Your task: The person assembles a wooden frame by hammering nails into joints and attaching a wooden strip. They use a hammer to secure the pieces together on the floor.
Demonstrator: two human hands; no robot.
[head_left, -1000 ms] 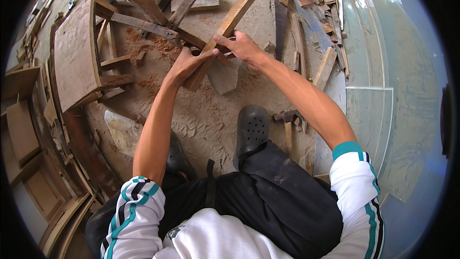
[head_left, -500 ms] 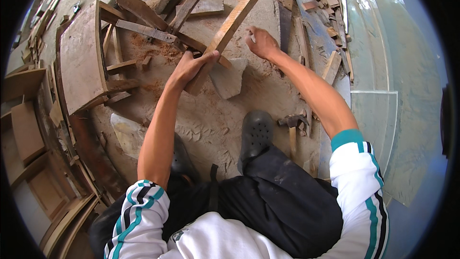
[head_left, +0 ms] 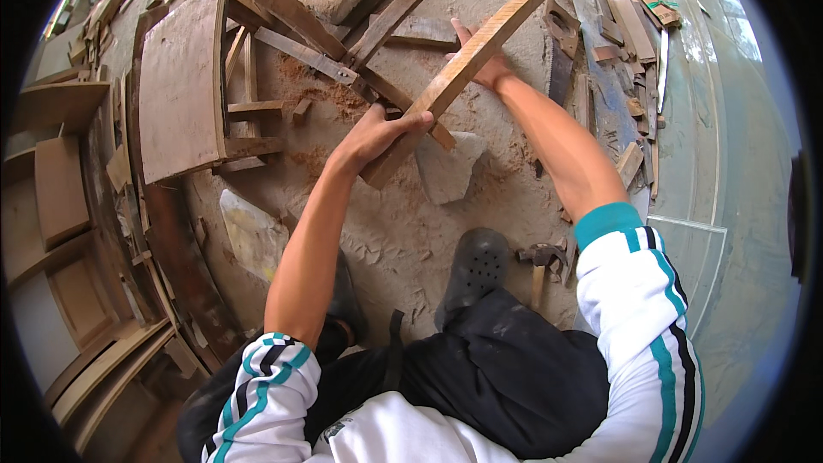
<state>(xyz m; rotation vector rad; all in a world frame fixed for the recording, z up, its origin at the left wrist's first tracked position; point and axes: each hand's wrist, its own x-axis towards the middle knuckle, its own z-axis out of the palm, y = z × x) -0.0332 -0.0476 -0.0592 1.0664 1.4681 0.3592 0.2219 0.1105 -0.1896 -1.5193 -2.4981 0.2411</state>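
The person's left hand [head_left: 373, 139] grasps the long, square-edged, light brown wooden beam [head_left: 471, 63] close to its near end, the thumb laid over the upper face and the other fingers mostly hidden underneath. The beam slants from just beyond the shoes up to the top edge of the view, toward the right. The right hand [head_left: 490, 69] is farther up along it, reaching under or behind it, with fingertips showing past its left side; the wood hides much of this hand, so I cannot tell whether it grips or only lies against the beam.

Below the beam, a dark brown wooden bar [head_left: 383, 86] crosses it, its pale end poking out just right of the left thumb. Left of this bar, a slim, curved, dark brown wooden piece [head_left: 411, 4] runs up to the top edge. Farther left stands a brown wooden frame with a broad flat panel [head_left: 184, 81], and orange-brown sawdust [head_left: 319, 84] is strewn on the ground between. A flat grey stone slab [head_left: 449, 176] lies near the beam's lower end. To the right of the dark grey perforated clog [head_left: 476, 270] lies a dark-headed hammer with a wooden handle [head_left: 540, 257], and wood offcuts [head_left: 632, 26] are heaped at the upper right
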